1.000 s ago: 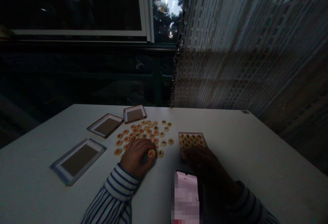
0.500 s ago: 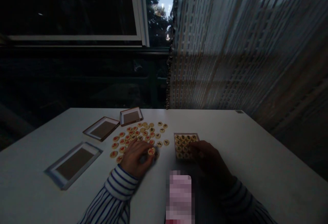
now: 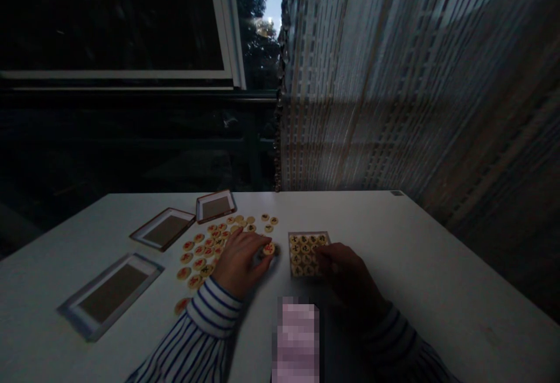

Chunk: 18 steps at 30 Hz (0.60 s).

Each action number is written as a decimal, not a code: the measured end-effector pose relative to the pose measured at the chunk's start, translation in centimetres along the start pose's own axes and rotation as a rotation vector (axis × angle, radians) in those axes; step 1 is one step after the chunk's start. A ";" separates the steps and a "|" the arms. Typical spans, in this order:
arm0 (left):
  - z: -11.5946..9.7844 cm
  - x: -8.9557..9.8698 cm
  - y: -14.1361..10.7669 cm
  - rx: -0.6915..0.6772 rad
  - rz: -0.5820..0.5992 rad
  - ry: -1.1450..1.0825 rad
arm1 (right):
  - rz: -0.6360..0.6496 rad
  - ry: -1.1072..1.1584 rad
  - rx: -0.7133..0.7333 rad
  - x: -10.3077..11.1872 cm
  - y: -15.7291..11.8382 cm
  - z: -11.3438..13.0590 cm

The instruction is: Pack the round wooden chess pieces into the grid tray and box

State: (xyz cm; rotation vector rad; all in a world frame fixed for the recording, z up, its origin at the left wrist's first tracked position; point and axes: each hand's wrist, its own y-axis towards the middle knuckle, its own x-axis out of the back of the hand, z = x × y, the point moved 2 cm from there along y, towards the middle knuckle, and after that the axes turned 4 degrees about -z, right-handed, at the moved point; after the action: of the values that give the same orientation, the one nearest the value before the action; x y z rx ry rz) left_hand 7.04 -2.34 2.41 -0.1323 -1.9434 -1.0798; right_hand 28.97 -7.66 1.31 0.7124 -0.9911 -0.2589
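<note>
Chess piece (image 3: 268, 249), a round disc with a red mark, sits pinched in the fingertips of your left hand (image 3: 240, 261), just at 9 o'clock of the small tray (image 3: 307, 253) filled with black-marked discs. Your right hand (image 3: 345, 272) rests in shadow at the tray's 4 o'clock edge, touching it; you cannot tell how its fingers are set. Loose discs (image 3: 205, 251) lie scattered on the white counter (image 3: 415, 266) at 10 o'clock of your left hand, with three flat lids (image 3: 111, 293) further toward 9 o'clock.
</note>
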 end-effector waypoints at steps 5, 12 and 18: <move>-0.5 -1.3 1.5 0.034 -0.034 -0.031 | -0.019 -0.005 -0.013 0.2 0.0 -0.2; -1.6 -3.2 1.9 0.045 -0.086 -0.143 | -0.052 0.043 -0.063 0.6 0.0 -1.0; -3.0 -4.4 0.8 0.034 -0.053 -0.224 | -0.045 0.121 -0.112 0.2 -0.2 -1.2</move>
State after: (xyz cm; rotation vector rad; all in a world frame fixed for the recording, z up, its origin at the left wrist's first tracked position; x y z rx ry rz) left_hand 11.99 -2.65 0.39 -0.1905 -2.1754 -1.1050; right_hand 30.15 -7.38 0.92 0.6412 -0.8398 -0.3045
